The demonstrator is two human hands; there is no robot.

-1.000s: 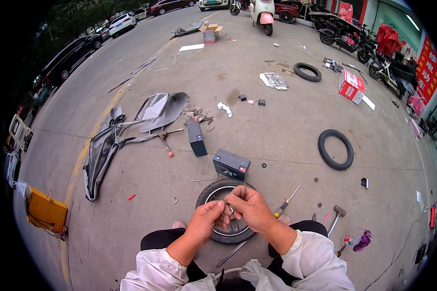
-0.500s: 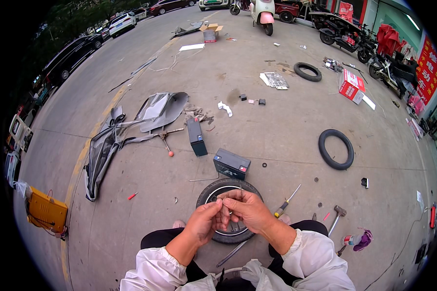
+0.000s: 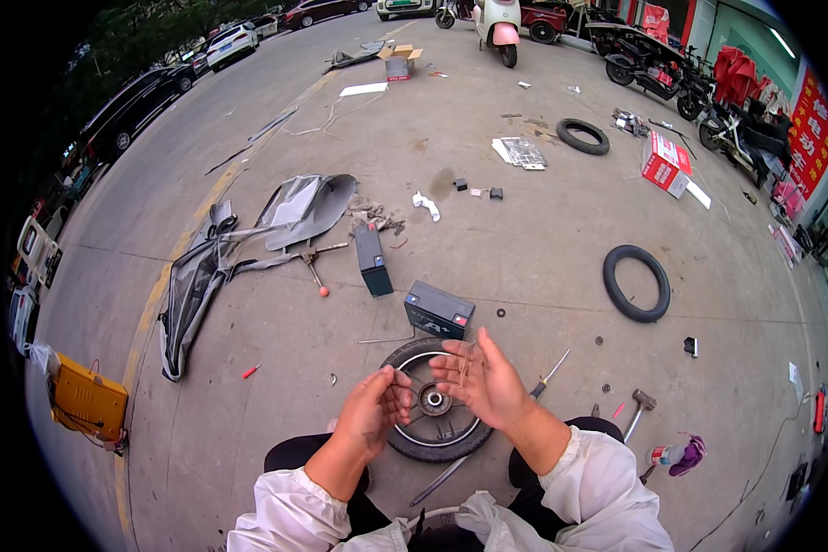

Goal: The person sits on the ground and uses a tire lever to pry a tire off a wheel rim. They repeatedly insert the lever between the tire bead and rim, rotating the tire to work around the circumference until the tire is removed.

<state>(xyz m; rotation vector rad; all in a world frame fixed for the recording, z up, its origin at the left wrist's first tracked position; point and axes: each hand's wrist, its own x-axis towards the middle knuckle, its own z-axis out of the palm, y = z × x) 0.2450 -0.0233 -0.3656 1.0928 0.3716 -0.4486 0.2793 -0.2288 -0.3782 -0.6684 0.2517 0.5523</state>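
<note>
Both of my hands hover above a spoked wheel with a black tyre (image 3: 434,399), which lies flat on the ground between my feet. My left hand (image 3: 374,410) is over the wheel's left side, its fingers loosely bent and nothing visible in them. Over the right side is my right hand (image 3: 481,379), palm turned inward, thumb up and fingers spread, with no object in it. A gap separates the two hands, and the wheel's hub shows through it. Just beyond the wheel stands a dark battery (image 3: 440,311); another battery (image 3: 373,260) is farther left.
To the right lie a screwdriver (image 3: 550,373), a hammer (image 3: 640,414), a bottle with a purple cloth (image 3: 679,454) and a loose tyre (image 3: 637,283). A long metal bar (image 3: 440,481) is near my lap. Leftward are a grey cover (image 3: 198,290) and a yellow box (image 3: 89,397).
My hands, fingertips together before, have moved apart. The right hand has opened and shifted to the right and up; the left has drawn slightly left. More of the wheel shows.
</note>
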